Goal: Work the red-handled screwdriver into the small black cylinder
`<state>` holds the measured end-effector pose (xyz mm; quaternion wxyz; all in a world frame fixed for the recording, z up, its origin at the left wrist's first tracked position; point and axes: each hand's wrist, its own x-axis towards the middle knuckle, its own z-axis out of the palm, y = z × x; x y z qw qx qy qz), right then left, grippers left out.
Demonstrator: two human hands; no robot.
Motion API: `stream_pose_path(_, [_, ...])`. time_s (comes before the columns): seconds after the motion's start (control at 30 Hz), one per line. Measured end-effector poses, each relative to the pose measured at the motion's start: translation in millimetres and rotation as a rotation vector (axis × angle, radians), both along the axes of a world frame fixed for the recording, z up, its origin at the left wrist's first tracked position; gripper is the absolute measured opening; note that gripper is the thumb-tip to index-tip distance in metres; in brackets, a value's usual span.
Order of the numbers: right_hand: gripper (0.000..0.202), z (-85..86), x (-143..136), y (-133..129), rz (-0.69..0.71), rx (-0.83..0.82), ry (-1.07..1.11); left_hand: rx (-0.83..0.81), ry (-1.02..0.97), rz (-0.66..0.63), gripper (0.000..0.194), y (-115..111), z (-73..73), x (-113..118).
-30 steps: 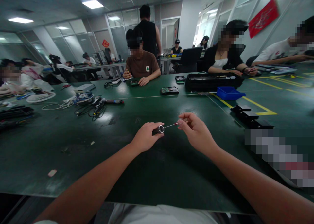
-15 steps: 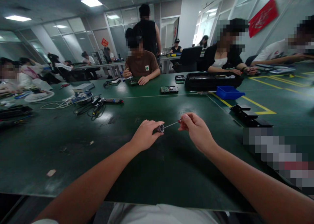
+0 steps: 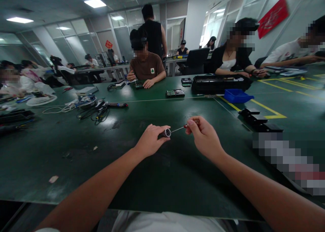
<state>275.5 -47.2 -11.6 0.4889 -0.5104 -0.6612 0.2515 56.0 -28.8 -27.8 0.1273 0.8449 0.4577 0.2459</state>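
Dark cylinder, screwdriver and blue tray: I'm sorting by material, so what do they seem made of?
Dark cylinder: its shiny, silvery rim suggests metal; the dark body could be metal or plastic. Screwdriver: the thin, straight, silvery shaft looks like smooth metal; the reddish handle may be plastic, though partly covered. Blue tray: probably smooth plastic, judging by its even colour.

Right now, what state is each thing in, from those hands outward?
Dark cylinder: held by the left hand, ringed end showing
Screwdriver: held by the right hand, shaft pointing toward the cylinder; contact unclear
Hard drive: lying flat
Blue tray: upright, open-topped
Black cables: tangled in a heap
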Motion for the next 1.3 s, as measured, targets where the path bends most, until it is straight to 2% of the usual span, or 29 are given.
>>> stream_pose_path(0.57, [0.018, -4.8, 0, 0, 0.081, 0.070, 0.068, -0.015, -0.029, 0.015, 0.043, 2, -3.7, -2])
stream_pose_path(1.07, [0.024, 0.2, -1, -2, 0.069, -0.014, 0.045, -0.033, -0.033, 0.008, 0.044, 0, -3.6, -2])
stream_pose_path(1.3, [0.038, 5.5, 3, -1, -0.078, -0.055, -0.116, -0.066, -0.025, 0.041, 0.045, 1, -5.0, -2])
